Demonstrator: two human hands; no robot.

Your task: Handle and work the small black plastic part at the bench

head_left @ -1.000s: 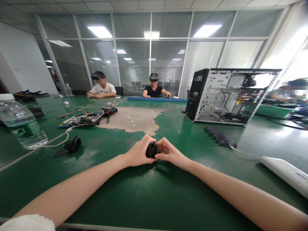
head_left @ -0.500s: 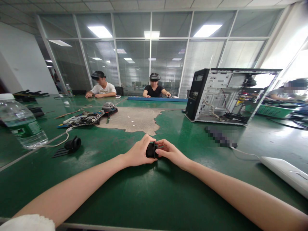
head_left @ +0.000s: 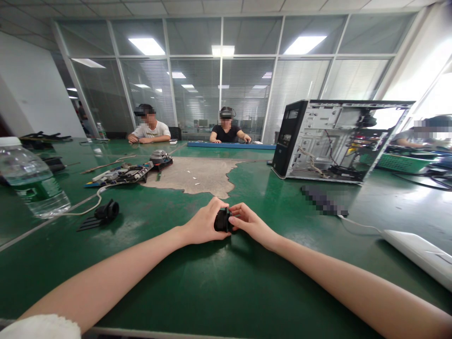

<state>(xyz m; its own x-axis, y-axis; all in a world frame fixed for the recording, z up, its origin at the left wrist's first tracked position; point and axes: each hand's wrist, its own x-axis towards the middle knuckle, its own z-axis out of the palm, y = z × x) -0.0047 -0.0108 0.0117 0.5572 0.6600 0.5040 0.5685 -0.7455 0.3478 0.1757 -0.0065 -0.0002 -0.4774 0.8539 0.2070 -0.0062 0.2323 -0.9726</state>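
A small black plastic part [head_left: 221, 221] is held between my two hands just above the green table; its exact kind I cannot make out. My left hand [head_left: 205, 220] is closed around its left side, thumb near and fingers beyond. On the right side, my right hand [head_left: 249, 223] pinches the part's rimmed edge with thumb and fingertips. Some of the part is hidden by my fingers. To the left lies another black piece with a round collar and flat prongs [head_left: 102, 214].
A water bottle [head_left: 33, 183] stands at left, near a circuit board [head_left: 122, 175] and a white cable. At right are an opened computer case [head_left: 328, 141], a blurred-out dark device [head_left: 323, 201] and a white power bank [head_left: 418, 252]. Co-workers [head_left: 226, 129] sit across the table.
My hands and the black part stay almost in place. The fingers show only a very slight shift on it.
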